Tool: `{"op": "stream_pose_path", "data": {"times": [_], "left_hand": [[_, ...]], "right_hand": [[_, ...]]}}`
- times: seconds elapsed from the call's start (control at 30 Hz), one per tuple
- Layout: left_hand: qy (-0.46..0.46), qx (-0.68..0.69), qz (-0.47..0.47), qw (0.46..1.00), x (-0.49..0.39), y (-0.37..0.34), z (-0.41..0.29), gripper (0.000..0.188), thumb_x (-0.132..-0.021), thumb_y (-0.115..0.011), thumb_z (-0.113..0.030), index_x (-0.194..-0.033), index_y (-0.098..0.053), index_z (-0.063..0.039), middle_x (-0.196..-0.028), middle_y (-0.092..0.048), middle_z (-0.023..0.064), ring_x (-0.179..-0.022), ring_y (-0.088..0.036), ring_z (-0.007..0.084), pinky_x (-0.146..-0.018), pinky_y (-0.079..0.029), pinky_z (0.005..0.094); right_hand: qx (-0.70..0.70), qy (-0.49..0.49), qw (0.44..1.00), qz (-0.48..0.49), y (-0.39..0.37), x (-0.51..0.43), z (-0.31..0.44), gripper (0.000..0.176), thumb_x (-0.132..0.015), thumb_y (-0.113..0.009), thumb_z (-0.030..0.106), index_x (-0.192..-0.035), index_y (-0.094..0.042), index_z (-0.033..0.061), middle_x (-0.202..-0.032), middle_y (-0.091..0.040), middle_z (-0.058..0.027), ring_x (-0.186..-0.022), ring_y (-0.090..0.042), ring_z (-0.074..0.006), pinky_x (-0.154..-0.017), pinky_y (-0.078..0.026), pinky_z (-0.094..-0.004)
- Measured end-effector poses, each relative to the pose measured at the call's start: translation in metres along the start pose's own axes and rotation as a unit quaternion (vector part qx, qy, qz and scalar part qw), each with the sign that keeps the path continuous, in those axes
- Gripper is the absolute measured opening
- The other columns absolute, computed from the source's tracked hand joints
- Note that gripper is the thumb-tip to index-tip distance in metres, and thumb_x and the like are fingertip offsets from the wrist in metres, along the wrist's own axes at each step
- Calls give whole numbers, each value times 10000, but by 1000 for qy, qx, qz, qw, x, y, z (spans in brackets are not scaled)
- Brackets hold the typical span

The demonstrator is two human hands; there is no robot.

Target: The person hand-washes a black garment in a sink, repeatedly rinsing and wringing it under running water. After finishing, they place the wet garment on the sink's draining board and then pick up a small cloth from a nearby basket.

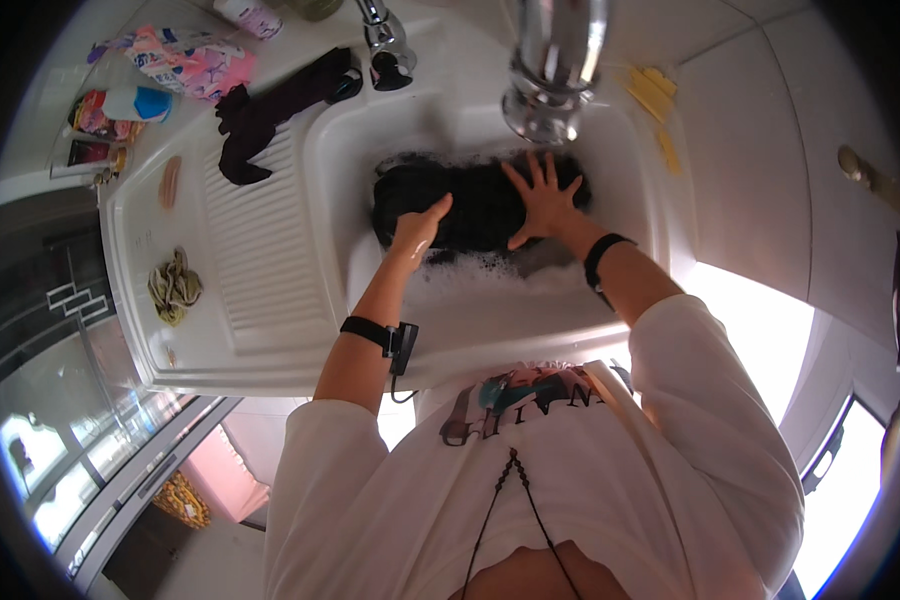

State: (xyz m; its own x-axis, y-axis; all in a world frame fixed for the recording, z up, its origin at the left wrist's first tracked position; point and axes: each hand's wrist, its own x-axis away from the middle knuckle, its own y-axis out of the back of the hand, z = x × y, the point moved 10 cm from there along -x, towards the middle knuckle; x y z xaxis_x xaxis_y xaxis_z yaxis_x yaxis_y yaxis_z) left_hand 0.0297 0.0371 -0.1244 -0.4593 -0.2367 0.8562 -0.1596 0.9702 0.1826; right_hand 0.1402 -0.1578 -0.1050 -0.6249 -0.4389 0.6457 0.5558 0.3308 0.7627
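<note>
A wet black cloth (pixel 472 202) lies bunched in soapy water in the white laundry sink (pixel 390 120). At its left part, my left hand (pixel 418 229) grips the cloth, thumb on top and the other fingers hidden. My right hand (pixel 546 202) is spread flat over the cloth's right part, fingers wide apart and holding nothing. Suds (pixel 472 274) float along the near side of the cloth. Both forearms wear black straps; the left strap (pixel 386 341) carries a small device.
A chrome faucet (pixel 551 97) hangs above the sink's far side, with another tap (pixel 386 52) to its left. Dark fabric (pixel 285 112) drapes over the ribbed washboard (pixel 259 240). Left are a crumpled rag (pixel 174 286), soap bar (pixel 169 182), blue-capped bottle (pixel 139 103) and pink bag (pixel 187 60).
</note>
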Motion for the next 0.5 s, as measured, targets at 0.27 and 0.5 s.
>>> {"op": "stream_pose_path", "data": {"times": [0.27,0.5], "left_hand": [[35,-136,72,988,-7,-20,1,916,-823,-596,-585,-1309,-366,157,-1427,-297,305,-1337,-297,395,-1060,-296,480],[81,126,23,988,-9,0,24,843,-835,-585,-578,-1458,-266,-108,-1536,-107,169,-1404,-121,365,-1064,-255,547]], "right_hand": [[106,10,992,63,-46,-21,32,1018,-687,-691,580,-1489,-150,262,-1547,-39,-116,-1398,-18,-432,-935,-154,-799],[-195,-98,975,-31,-37,-37,-3,726,-721,-711,252,-1380,-408,210,-1433,-349,-125,-1307,-330,-347,-1020,-233,-651]]}}
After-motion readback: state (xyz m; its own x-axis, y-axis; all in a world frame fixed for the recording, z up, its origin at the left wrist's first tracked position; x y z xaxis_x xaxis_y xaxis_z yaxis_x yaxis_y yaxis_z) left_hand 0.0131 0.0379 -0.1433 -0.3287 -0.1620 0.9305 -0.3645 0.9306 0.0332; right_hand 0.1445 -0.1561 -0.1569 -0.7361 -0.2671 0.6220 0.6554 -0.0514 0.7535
